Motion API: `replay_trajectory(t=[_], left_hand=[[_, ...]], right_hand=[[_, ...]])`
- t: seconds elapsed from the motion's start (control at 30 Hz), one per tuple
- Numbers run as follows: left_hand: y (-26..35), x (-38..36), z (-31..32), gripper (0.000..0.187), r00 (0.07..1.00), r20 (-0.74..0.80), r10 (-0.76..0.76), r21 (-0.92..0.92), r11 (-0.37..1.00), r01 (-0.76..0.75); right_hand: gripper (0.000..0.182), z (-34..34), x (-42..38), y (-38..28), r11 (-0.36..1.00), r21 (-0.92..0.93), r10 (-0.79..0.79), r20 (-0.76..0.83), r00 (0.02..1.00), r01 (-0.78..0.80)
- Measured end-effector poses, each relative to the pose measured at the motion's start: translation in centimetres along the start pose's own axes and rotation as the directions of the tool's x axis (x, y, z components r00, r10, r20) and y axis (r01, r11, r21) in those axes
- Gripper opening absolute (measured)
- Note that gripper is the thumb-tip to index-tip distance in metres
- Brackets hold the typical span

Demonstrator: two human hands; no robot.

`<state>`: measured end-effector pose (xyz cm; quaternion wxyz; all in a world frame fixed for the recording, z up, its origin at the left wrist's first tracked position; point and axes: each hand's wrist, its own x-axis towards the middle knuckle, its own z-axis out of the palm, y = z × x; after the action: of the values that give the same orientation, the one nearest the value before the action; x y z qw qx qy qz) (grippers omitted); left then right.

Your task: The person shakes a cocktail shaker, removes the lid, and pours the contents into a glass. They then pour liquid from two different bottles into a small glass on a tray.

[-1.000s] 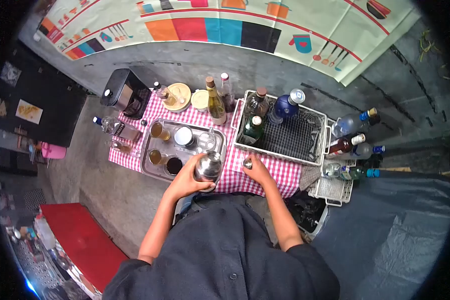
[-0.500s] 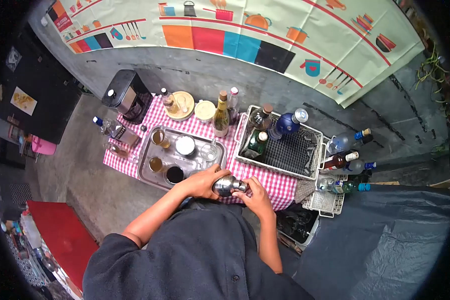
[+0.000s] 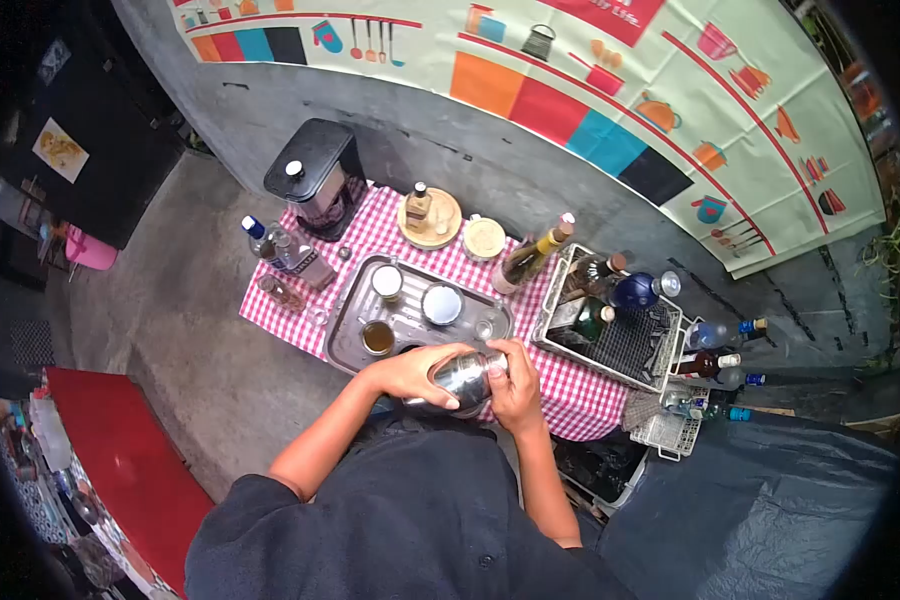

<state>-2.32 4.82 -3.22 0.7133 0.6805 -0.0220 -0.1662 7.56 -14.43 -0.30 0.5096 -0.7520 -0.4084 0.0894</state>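
Observation:
A shiny metal cocktail shaker (image 3: 462,380) is held between both hands, tilted, in front of my body at the tray's near edge. My left hand (image 3: 417,374) wraps around its body. At its upper right end, my right hand (image 3: 516,388) grips the narrower top. Beyond the hands lies a metal serving tray (image 3: 345,325) holding a glass of brown liquid (image 3: 377,338), a glass with a pale top (image 3: 387,283), a white-topped container (image 3: 442,304) and a clear glass (image 3: 485,329). The hands and shaker cover the near part of the tray.
A checked cloth (image 3: 570,400) covers the table. Behind the tray stand a black-lidded machine (image 3: 315,175), a round wooden board (image 3: 440,230) and a tall bottle (image 3: 532,258). A clear bottle (image 3: 300,258) is at the left. Several bottles sit in a wire basket (image 3: 600,365) at the right.
The camera view has swung, so the table appears shifted right. The shaker looks larger and more tilted, nearer the camera. Both hands still hold it, and it now hides the dark-filled glass.

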Motion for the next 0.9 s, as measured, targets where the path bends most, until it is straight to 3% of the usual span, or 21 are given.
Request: replay_trajectory(t=[0.03, 0.1, 0.17, 0.23, 0.27, 0.3, 0.33, 0.37, 0.4, 0.43, 0.5, 0.57, 0.63, 0.67, 0.7, 0.73, 0.77, 0.83, 0.9], left_hand=[[-0.6, -0.5, -0.7, 0.094, 1.000, -0.001, -0.002, -0.005, 1.000, 0.002], [-1.2, -1.5, -2.1, 0.097, 0.994, 0.111, -0.008, -0.432, 0.900, 0.056], [-1.1, -1.9, -3.9, 0.098, 0.968, 0.249, 0.028, -0.481, 0.871, 0.098], [-1.5, -2.2, -5.0, 0.094, 0.969, 0.242, 0.048, -0.395, 0.917, 0.053], [-1.6, -2.5, -5.2, 0.094, 0.984, 0.179, -0.018, -0.296, 0.952, 0.071], [-0.1, -3.0, -5.7, 0.093, 0.968, 0.159, -0.196, -0.139, 0.966, 0.218], [-0.2, -2.9, -5.8, 0.092, 0.990, 0.110, -0.086, 0.008, 0.996, 0.086], [-0.4, -3.0, -5.8, 0.091, 0.997, 0.071, 0.036, 0.159, 0.986, -0.047], [0.1, -3.3, -5.7, 0.089, 0.999, 0.009, 0.048, 0.280, 0.959, -0.048], [1.2, -3.6, -5.7, 0.089, 0.998, 0.035, 0.045, 0.289, 0.956, -0.054], [3.0, -4.3, -5.8, 0.089, 0.996, -0.085, -0.013, 0.596, 0.801, 0.062], [2.6, -4.8, -6.4, 0.088, 0.997, -0.060, 0.058, 0.578, 0.816, -0.013], [2.9, -4.7, -7.4, 0.086, 0.993, 0.079, 0.085, 0.358, 0.928, -0.108], [2.3, -4.7, -8.0, 0.086, 0.992, 0.094, 0.082, 0.363, 0.925, -0.111], [1.0, -4.5, -8.7, 0.088, 0.978, 0.205, 0.032, 0.067, 0.997, -0.046], [-0.1, -4.3, -9.0, 0.090, 0.947, 0.320, 0.013, -0.225, 0.972, 0.062], [-1.0, -3.9, -9.1, 0.090, 0.944, 0.330, 0.013, -0.220, 0.973, 0.063], [-1.7, -3.0, -8.9, 0.093, 0.902, 0.423, 0.084, -0.390, 0.916, 0.097], [-0.2, -2.8, -7.9, 0.094, 0.952, 0.305, -0.001, -0.372, 0.920, 0.120]], right_hand=[[0.038, 0.4, 0.8, -0.5, 0.999, 0.010, -0.051, 0.010, 0.999, 0.050], [0.036, 1.3, 2.1, -1.1, 0.997, 0.031, -0.068, 0.030, 0.997, 0.067], [0.039, 1.8, 2.7, -1.3, 0.983, 0.071, -0.175, 0.119, 0.977, 0.168], [0.036, 2.7, 2.7, -1.1, 0.987, 0.001, -0.160, 0.090, 0.983, 0.161], [0.031, 3.6, 2.5, -0.6, 0.986, -0.021, -0.164, 0.052, 0.985, 0.165], [0.027, 4.1, 2.4, -0.5, 0.984, -0.041, -0.171, 0.017, 0.985, 0.171], [0.023, 4.3, 2.3, -0.9, 0.998, -0.039, -0.054, 0.062, 0.997, 0.056], [0.023, 4.7, 2.1, -1.1, 0.998, -0.055, -0.040, 0.035, 0.999, 0.042], [0.022, 5.2, 2.0, -1.4, 0.996, -0.064, 0.069, 0.052, 0.996, -0.066], [0.021, 5.9, 1.9, -1.6, 0.983, -0.067, 0.176, 0.071, 0.982, -0.171], [0.020, 7.0, 1.4, -1.8, 0.970, -0.060, 0.239, 0.034, 0.970, -0.237], [0.021, 7.9, 1.1, -2.3, 0.949, -0.015, 0.314, -0.001, 0.950, -0.314], [0.028, 8.5, 1.3, -2.9, 0.969, -0.025, 0.240, -0.121, 0.963, -0.245], [0.032, 8.4, 1.5, -3.2, 0.997, -0.041, 0.054, -0.187, 0.981, -0.062], [0.036, 8.3, 1.7, -3.6, 0.990, -0.073, -0.135, -0.246, 0.960, 0.121], [0.043, 8.3, 1.9, -3.8, 0.981, -0.083, -0.189, -0.267, 0.945, 0.173], [0.043, 7.9, 2.1, -3.9, 0.981, -0.089, -0.188, -0.276, 0.942, 0.170], [0.044, 6.8, 2.6, -4.1, 0.963, -0.103, -0.262, -0.164, 0.951, 0.248], [0.041, 6.0, 3.1, -3.5, 0.983, -0.089, -0.171, -0.161, 0.972, 0.159]])
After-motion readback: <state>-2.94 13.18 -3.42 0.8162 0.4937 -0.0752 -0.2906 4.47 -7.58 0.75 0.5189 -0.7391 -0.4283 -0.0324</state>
